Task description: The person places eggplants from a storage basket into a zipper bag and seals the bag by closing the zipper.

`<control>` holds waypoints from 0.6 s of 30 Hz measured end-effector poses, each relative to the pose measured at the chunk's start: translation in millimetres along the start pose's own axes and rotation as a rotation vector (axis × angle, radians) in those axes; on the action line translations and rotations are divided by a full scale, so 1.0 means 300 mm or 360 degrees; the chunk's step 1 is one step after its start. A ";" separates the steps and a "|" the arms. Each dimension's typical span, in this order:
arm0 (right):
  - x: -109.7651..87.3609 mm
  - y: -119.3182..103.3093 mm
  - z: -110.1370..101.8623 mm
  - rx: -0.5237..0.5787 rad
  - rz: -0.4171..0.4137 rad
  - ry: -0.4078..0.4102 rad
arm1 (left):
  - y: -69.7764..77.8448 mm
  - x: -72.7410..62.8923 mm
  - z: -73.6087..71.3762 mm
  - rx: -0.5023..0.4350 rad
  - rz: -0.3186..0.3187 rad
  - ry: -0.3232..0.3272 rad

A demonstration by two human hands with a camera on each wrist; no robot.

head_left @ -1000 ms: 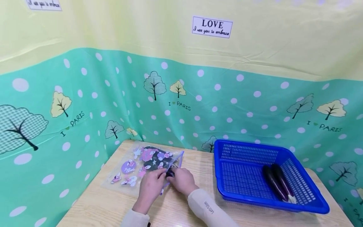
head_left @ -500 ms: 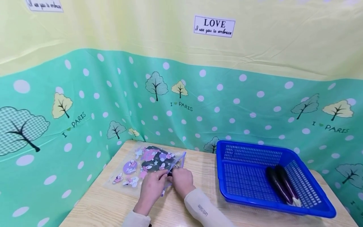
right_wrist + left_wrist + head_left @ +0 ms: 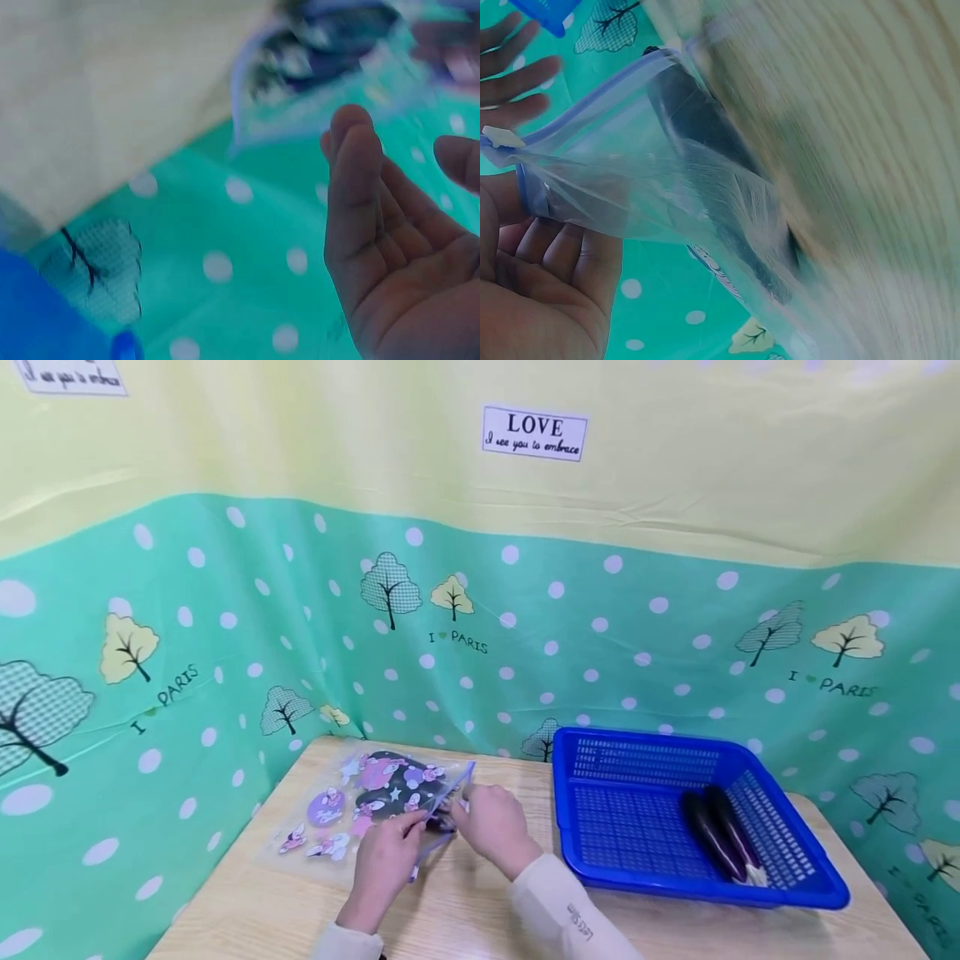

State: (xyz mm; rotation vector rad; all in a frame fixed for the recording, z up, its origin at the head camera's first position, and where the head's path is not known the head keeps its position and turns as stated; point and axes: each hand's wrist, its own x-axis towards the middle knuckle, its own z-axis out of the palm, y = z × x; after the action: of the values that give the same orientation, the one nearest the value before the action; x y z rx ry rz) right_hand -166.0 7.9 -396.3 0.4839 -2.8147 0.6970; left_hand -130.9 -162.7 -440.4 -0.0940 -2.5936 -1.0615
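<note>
A clear zip bag (image 3: 327,845) printed with pink and purple cartoon figures lies on the table, its lilac-edged mouth facing right. Dark eggplants (image 3: 712,150) show through the plastic; how many is hard to tell. My left hand (image 3: 386,860) pinches the near edge of the bag's mouth between thumb and fingers, close to the white zip slider (image 3: 502,137). Just right of the mouth is my right hand (image 3: 495,828). In the right wrist view its fingers (image 3: 356,187) are extended with nothing in them, apart from the blurred bag.
On the right of the wooden table (image 3: 480,910) stands a blue plastic basket (image 3: 675,888) with two purple eggplants (image 3: 712,839) lying side by side at its right. A green and yellow patterned cloth (image 3: 637,643) hangs behind the table and along its left side.
My right hand has let go of the dark eggplant end at the bag's mouth and drawn back slightly right. The left hand keeps its pinch on the bag. The head view has shifted slightly.
</note>
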 end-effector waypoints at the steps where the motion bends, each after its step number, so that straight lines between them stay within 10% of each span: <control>1: 0.003 0.001 -0.031 0.0036 0.0025 -0.0022 | -0.001 0.000 -0.002 -0.0002 -0.0003 0.0000; 18: 0.080 0.257 -0.428 0.0040 0.0286 -0.0170 | -0.012 0.000 -0.008 0.0053 -0.0022 0.0014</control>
State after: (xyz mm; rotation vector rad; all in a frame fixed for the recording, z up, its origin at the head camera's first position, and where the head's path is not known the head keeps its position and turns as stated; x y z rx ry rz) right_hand -201.2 127.9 -310.5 0.2819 -2.9802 0.7627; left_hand -130.9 -167.0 -441.1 -0.0629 -2.6063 -1.0209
